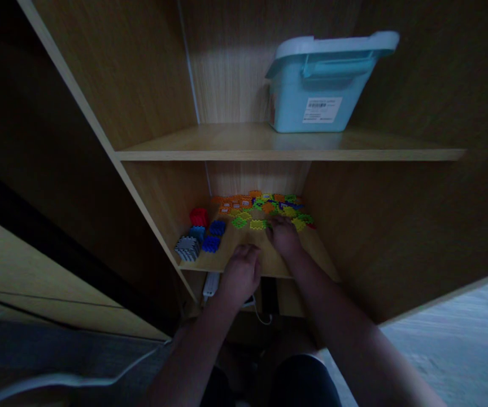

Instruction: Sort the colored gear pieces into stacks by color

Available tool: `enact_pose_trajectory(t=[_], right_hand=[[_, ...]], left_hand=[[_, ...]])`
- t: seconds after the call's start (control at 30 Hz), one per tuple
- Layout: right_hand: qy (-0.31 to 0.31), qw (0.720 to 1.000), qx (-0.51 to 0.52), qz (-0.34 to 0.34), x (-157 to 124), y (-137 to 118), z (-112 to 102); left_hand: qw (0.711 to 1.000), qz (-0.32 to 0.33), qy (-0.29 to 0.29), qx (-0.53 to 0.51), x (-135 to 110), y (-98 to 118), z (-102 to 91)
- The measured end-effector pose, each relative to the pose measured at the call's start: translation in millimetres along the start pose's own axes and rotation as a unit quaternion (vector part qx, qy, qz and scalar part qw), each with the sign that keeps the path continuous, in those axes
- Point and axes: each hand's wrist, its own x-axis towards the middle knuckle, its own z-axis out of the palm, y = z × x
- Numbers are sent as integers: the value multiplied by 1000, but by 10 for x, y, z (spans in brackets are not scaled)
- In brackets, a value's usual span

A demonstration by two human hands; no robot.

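Note:
My right hand (285, 237) reaches into the middle shelf, its fingers bent down at the near edge of a spread of orange, yellow and green toothed interlocking pieces (244, 203). A yellow-green piece (258, 224) lies right beside its fingertips; what is under the fingers is hidden. Closer to me, my left hand (240, 270) is held at the shelf's front edge with curled fingers, and I cannot see what they hold, if anything. Left of it are a grey stack of pieces (187, 249), a red stack (199, 217), a light blue stack (197, 233) and two dark blue stacks (210, 244).
A light blue lidded box (324, 85) stands on the upper shelf (227, 141). Wooden side panels (396, 226) close in both sides. Below the middle shelf are a white power strip (210, 284) and a white cable (264, 321). Another white cable (78, 381) runs at lower left.

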Motion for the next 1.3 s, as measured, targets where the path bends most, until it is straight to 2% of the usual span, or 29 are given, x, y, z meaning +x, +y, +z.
enact_pose_trajectory(t=[0.03, 0.1, 0.17, 0.23, 0.47, 0.77, 0.9, 1.17, 1.3], right_hand=[[3, 1000, 3, -2, 1, 5, -3], [6, 1000, 12, -4, 9, 16, -4], [5, 1000, 23, 2, 19, 25, 2], [2, 999, 35, 12, 28, 35, 18], [30, 997, 66, 0, 30, 93, 88], [30, 994, 101, -29, 33, 144, 136], [42, 990, 135, -26, 18, 172, 157], [71, 979, 192, -13, -24, 197, 68], [73, 969, 227, -66, -39, 106, 10]], left_hand=[[999, -18, 16, 37, 200, -79, 13], [992, -53, 9, 114, 513, -232, 62], [983, -76, -24, 167, 696, -357, 124], [978, -79, -45, 187, 765, -443, 179], [981, -82, -21, 176, 699, -516, 243], [989, -115, -15, 97, 717, -472, 197], [989, -118, -17, 92, 716, -465, 180], [985, -121, -22, 125, 711, -457, 176], [987, -101, -3, 122, 707, -479, 184]])
